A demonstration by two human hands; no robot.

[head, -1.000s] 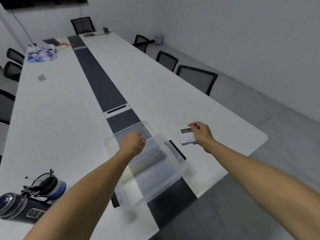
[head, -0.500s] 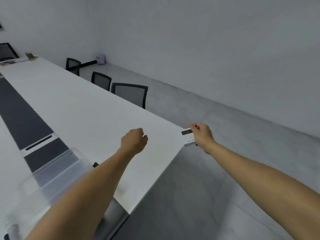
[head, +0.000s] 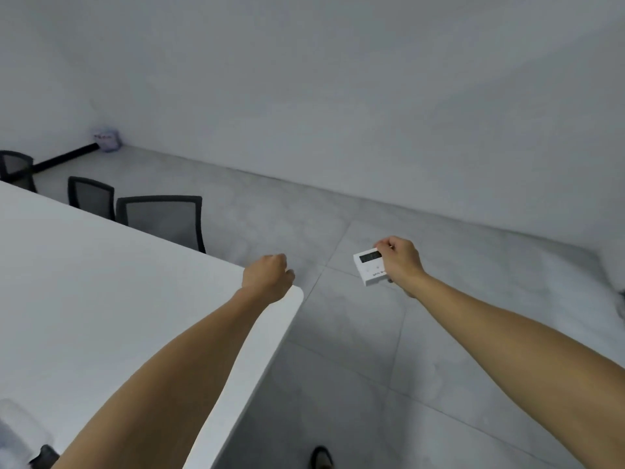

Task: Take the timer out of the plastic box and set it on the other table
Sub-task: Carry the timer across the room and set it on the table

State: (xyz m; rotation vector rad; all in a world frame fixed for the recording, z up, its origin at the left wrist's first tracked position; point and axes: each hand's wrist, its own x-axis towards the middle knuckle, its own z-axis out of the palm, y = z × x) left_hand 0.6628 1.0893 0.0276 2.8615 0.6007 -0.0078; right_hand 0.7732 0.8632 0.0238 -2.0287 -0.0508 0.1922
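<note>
- my right hand (head: 400,262) grips the white timer (head: 369,265) by its edge, out over the floor (head: 338,333), clear of the counter (head: 101,282)
- my left hand (head: 267,277) is clenched and holds nothing, above the counter corner

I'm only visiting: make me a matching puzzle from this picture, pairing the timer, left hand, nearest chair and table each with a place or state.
Things:
1 timer
2 left hand
3 nearest chair
4 table

Places or states:
A black, mesh back
B held over the floor by the right hand
C curled, empty
D broad white top, rounded corner

Pairs: 1-B, 2-C, 3-A, 4-D
</note>
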